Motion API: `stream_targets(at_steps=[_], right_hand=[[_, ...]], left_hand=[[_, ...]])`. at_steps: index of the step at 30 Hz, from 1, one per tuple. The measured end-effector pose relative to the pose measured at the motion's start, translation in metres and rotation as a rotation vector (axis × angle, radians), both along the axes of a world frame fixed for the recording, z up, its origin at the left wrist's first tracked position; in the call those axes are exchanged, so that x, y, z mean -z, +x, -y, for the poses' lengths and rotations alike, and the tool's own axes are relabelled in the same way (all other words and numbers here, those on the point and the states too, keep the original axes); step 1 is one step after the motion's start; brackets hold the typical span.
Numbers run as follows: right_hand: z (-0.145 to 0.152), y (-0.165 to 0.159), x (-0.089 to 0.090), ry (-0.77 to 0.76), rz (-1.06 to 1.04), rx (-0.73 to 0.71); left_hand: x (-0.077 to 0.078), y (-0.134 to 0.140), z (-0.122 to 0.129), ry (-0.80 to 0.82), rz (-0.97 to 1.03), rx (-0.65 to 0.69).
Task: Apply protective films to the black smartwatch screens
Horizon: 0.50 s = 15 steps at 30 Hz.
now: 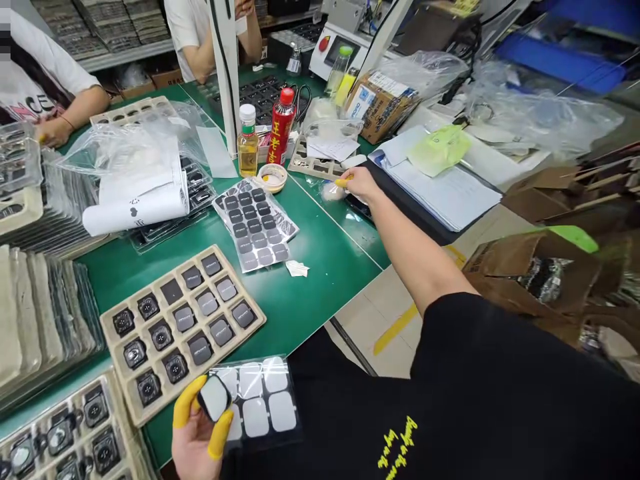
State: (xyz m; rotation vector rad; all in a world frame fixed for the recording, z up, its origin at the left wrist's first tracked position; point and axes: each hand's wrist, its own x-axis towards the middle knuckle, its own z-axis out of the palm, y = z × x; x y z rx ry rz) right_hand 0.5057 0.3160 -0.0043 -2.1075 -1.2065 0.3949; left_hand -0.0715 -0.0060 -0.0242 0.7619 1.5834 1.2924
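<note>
At the bottom, my left hand (200,427), with yellow finger cots, grips a smartwatch body (215,398) between thumb and fingers, its pale rounded-square face turned up. Just behind it lies a sheet of white rounded-square films (260,400). My right arm stretches across the table. My right hand (359,183), also with a yellow finger cot, has its fingers pinched together above a small clear plastic bag (333,191); whatever is between them is too small to make out. A beige tray (260,320) left of centre holds watch bodies, some covered with grey squares, and one pocket without a watch.
A sticker sheet (257,230), tape roll (273,177), bottle of yellowish liquid (248,143) and red bottle (281,127) stand mid-table. Stacked trays (45,320) line the left. A cardboard box (383,103) and papers (440,180) lie right. Two other people sit across.
</note>
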Motion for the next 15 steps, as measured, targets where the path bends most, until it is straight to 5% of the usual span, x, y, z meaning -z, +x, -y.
stream_targets(at_steps=[4, 8, 15], right_hand=[[-0.008, -0.002, 0.013, -0.149, 0.124, 0.114], [0.005, -0.015, 0.011, -0.143, 0.246, 0.147], [0.127, -0.114, 0.034, -0.094, 0.197, -0.375]], left_hand=[[-0.004, -0.002, 0.001, -0.047, -0.009, 0.057], [-0.006, -0.002, -0.002, -0.031, -0.008, 0.063], [-0.019, 0.015, -0.012, 0.098, -0.024, 0.102]])
